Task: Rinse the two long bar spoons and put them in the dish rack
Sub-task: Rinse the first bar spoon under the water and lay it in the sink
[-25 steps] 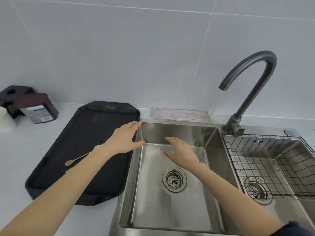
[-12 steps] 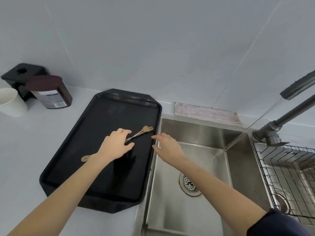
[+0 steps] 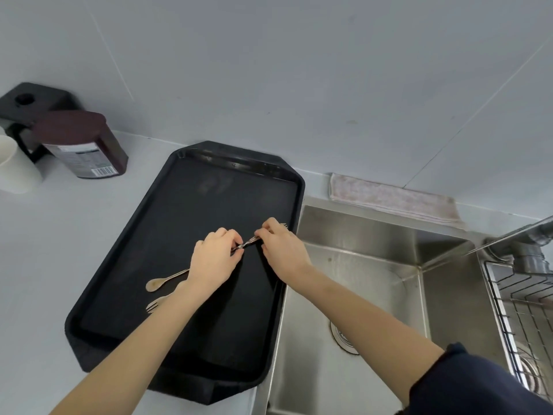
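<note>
Together, the left hand [image 3: 214,259] and right hand [image 3: 282,250] pinch the twisted stems of two long bar spoons [image 3: 246,243] lying on a black tray [image 3: 167,235] beside the steel sink [image 3: 359,265]. One bowl end [image 3: 154,284] and one forked end [image 3: 153,305] poke out behind the left wrist. A wire dish rack [image 3: 520,307] sits at far right.
</note>
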Action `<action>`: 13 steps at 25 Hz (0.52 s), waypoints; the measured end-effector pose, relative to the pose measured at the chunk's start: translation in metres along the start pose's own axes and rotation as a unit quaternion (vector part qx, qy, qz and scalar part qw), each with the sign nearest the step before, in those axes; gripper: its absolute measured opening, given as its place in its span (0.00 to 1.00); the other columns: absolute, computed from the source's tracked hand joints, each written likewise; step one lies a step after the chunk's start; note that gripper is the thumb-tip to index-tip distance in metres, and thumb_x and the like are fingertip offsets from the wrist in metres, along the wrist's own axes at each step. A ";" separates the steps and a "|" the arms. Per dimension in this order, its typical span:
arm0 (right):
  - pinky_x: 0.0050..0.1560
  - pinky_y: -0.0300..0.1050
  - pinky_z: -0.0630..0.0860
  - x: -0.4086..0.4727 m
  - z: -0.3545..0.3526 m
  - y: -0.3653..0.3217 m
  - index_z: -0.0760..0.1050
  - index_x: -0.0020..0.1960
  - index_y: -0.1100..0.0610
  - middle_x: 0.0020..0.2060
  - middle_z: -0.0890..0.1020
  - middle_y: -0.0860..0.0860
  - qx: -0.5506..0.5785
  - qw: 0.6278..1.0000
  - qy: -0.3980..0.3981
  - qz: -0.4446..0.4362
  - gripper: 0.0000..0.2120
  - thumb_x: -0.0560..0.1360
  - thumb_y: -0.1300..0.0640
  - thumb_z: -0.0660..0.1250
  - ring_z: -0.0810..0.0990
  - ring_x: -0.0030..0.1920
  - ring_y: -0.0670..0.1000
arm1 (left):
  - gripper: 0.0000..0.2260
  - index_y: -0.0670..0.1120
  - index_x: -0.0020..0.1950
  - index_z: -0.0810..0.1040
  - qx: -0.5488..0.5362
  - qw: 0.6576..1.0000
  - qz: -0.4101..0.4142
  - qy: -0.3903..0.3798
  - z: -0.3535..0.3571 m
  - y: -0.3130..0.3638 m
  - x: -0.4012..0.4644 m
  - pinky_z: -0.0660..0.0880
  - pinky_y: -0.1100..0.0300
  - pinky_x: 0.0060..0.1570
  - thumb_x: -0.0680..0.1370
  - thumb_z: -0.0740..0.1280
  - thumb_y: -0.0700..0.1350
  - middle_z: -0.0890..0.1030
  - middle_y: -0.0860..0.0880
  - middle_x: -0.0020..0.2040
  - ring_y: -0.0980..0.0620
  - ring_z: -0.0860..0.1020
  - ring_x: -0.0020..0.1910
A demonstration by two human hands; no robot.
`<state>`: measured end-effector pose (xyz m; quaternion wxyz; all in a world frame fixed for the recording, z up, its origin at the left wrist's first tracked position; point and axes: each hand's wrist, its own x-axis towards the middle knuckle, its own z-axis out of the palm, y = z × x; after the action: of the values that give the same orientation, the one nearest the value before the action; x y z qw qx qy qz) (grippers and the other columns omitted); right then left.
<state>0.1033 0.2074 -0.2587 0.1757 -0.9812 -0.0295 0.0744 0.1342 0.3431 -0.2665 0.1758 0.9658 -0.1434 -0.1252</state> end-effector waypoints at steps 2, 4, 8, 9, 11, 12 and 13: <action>0.47 0.49 0.75 0.006 0.002 0.000 0.74 0.58 0.62 0.57 0.74 0.57 -0.008 1.000 0.005 -0.006 0.13 0.75 0.69 0.60 0.76 0.51 0.58 | 0.07 0.46 0.53 0.76 -0.014 1.000 0.002 0.013 0.002 -0.002 0.002 0.72 0.54 0.50 0.77 0.63 0.45 0.79 0.48 0.50 0.48 0.77 0.49; 0.43 0.49 0.75 0.009 0.004 0.001 0.75 0.55 0.62 0.55 0.75 0.57 -0.005 1.000 0.016 -0.005 0.12 0.74 0.70 0.61 0.77 0.49 0.58 | 0.06 0.45 0.51 0.77 -0.038 0.999 0.004 0.021 0.002 -0.003 0.002 0.73 0.54 0.48 0.77 0.63 0.45 0.78 0.49 0.47 0.48 0.77 0.47; 0.42 0.51 0.76 0.010 0.005 0.003 0.75 0.54 0.62 0.54 0.75 0.57 0.015 0.999 0.039 -0.002 0.10 0.74 0.70 0.61 0.78 0.47 0.60 | 0.05 0.45 0.49 0.77 -0.075 0.997 0.006 0.031 0.001 -0.003 -0.002 0.69 0.59 0.41 0.76 0.64 0.43 0.73 0.52 0.42 0.52 0.72 0.42; 0.42 0.51 0.77 0.008 0.004 0.003 0.75 0.54 0.62 0.54 0.75 0.57 0.026 0.998 0.050 -0.002 0.10 0.75 0.69 0.61 0.78 0.47 0.60 | 0.05 0.44 0.49 0.77 -0.082 0.996 0.006 0.034 -0.001 -0.002 -0.003 0.69 0.59 0.41 0.76 0.64 0.43 0.73 0.52 0.42 0.52 0.72 0.42; 0.43 0.52 0.77 0.003 -0.002 0.001 0.75 0.56 0.61 0.56 0.75 0.56 0.064 0.995 0.080 0.002 0.10 0.77 0.65 0.60 0.78 0.47 0.59 | 0.05 0.44 0.49 0.77 -0.093 0.995 0.013 0.045 -0.006 0.003 -0.004 0.71 0.58 0.42 0.76 0.64 0.42 0.73 0.52 0.42 0.52 0.73 0.42; 0.44 0.51 0.77 -0.001 -0.005 -0.001 0.75 0.57 0.61 0.56 0.75 0.56 0.090 0.991 0.100 0.005 0.10 0.77 0.64 0.60 0.79 0.47 0.59 | 0.05 0.43 0.49 0.77 -0.098 0.994 0.018 0.052 -0.010 0.006 -0.005 0.71 0.58 0.42 0.76 0.64 0.42 0.73 0.51 0.42 0.51 0.73 0.42; 0.45 0.50 0.77 -0.005 -0.008 -0.004 0.75 0.57 0.60 0.57 0.75 0.56 0.124 0.985 0.122 0.009 0.10 0.77 0.63 0.60 0.79 0.46 0.57 | 0.05 0.43 0.49 0.77 -0.103 0.993 0.023 0.061 -0.013 0.011 -0.006 0.70 0.59 0.42 0.76 0.64 0.42 0.74 0.51 0.42 0.52 0.73 0.42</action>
<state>0.0994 0.2077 -0.2490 0.2973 -0.9538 0.0101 -0.0412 0.1301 0.3393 -0.2491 0.2856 0.9449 -0.1410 -0.0758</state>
